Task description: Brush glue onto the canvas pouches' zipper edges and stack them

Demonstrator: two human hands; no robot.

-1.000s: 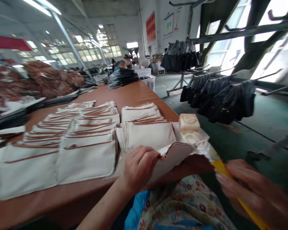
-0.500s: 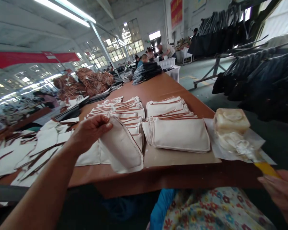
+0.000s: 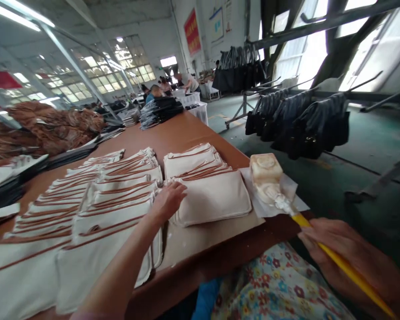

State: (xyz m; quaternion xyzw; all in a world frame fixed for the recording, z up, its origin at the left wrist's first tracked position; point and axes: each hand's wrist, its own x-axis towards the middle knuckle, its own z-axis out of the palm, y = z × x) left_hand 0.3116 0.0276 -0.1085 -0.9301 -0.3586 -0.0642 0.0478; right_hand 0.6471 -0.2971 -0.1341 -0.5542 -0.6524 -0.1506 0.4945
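Note:
My left hand point(image 3: 170, 198) is at the upper left corner of the front cream fabric pouch point(image 3: 216, 198) in the right-hand stack, its fingers closed on that edge; the thumb is hidden. My right hand point(image 3: 343, 253) grips the yellow handle of a brush point(image 3: 300, 219). Its head, caked with a whitish substance, lies against the mouth of a cut-open plastic container point(image 3: 266, 168), also coated whitish. Overlapping rows of cream pouches with brown edging point(image 3: 120, 195) lie left of my left hand.
A brown-covered table point(image 3: 173, 129) runs away from me, with brown cardboard point(image 3: 186, 242) under the right stack. Brown bundles point(image 3: 53, 124) and dark stacked pieces point(image 3: 162, 111) lie farther off. Racks of black bags point(image 3: 300, 124) stand to the right. Other people work in the background.
My left hand has let go of a pouch, now on the left rows, and moved right to the other stack. The view has turned right. My right hand still holds the brush.

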